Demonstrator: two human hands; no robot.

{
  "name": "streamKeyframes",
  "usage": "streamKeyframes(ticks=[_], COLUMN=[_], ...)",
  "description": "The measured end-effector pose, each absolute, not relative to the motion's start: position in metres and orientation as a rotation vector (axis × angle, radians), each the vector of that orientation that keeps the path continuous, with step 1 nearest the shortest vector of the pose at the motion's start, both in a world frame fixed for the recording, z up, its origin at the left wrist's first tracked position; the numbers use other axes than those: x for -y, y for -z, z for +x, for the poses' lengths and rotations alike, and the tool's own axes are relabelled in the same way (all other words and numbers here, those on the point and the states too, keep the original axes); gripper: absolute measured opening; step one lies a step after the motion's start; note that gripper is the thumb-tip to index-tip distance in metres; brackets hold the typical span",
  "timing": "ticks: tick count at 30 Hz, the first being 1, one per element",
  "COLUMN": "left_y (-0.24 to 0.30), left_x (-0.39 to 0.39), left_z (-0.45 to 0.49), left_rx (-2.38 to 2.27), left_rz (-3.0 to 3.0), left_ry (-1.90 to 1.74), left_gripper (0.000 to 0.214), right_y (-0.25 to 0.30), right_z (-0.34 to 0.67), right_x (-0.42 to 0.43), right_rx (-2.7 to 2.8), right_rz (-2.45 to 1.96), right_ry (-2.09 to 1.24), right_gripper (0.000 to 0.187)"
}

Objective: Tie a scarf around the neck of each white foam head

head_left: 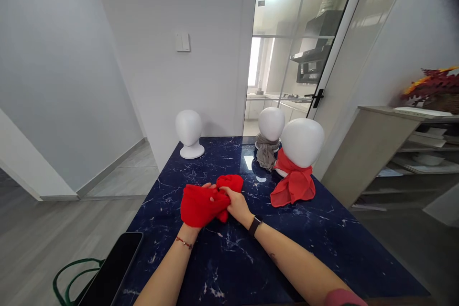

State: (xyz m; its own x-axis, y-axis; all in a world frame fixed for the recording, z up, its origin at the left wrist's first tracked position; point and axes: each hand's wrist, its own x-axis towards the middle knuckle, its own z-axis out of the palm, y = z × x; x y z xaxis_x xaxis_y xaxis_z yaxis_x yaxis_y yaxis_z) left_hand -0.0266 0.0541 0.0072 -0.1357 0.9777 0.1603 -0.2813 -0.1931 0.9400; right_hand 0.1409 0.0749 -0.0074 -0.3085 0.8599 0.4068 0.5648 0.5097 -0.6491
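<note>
A red cloth [201,203] is bunched over my left hand [207,186], which it mostly covers; only a few fingertips show at the top. My right hand [237,205] pinches the same cloth from the right, its fingers closed on the folds. Both hands rest low over the dark blue marbled table [229,258]. Three white mannequin heads stand further back: a bare one [189,133] at the left, one with a grey scarf [266,152], and one with a red scarf [294,185] at the right.
A black phone [113,270] lies at the table's near left corner, above a green chair frame [62,282]. A wooden shelf unit [401,153] with flowers stands at the right. A glass door is behind the table.
</note>
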Motion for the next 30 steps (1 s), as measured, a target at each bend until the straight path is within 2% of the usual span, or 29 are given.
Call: streamKeyframes(ticks=[5,9,13,17,21,25,30], left_y=[-0.013,-0.01,-0.004,0.002,0.001,-0.007,-0.019], left_x=[-0.06,-0.069,-0.074,-0.072,-0.069,-0.057,-0.031], left_z=[-0.04,-0.042,-0.04,-0.042,-0.036,-0.02,-0.002], left_rx=[-0.782,-0.777,-0.994,-1.181,-1.059,-1.081,-1.058], left_rz=[0.72,0.42,0.445,0.471,0.526,0.858,1.626], left_ry=[-1.697,-1.826,-1.945,-2.026,-1.844,-1.629,-1.319], left_gripper=[0.031,0.019,0.022,0.019,0.019,0.037,0.041], right_y=[0.009,0.015,0.023,0.021,0.011,-0.001,-0.008], right_z=[0.181,0.209,0.213,0.209,0.2,0.178,0.15], right_x=[-0.105,-0.122,-0.127,-0.124,-0.113,-0.088,-0.061], right_rx=[1.382,0.978,0.889,0.893,1.069,1.569,2.132], right_rz=[-1.279,-1.341,-1.303,-1.216,-1.233,-0.974,-0.858], right_ry=[-0.491,-0.486,-0.475,-0.54,-0.489,-0.492,-0.53], right_gripper=[0.042,0.039,0.044,0.039,0.036,0.044,0.079])
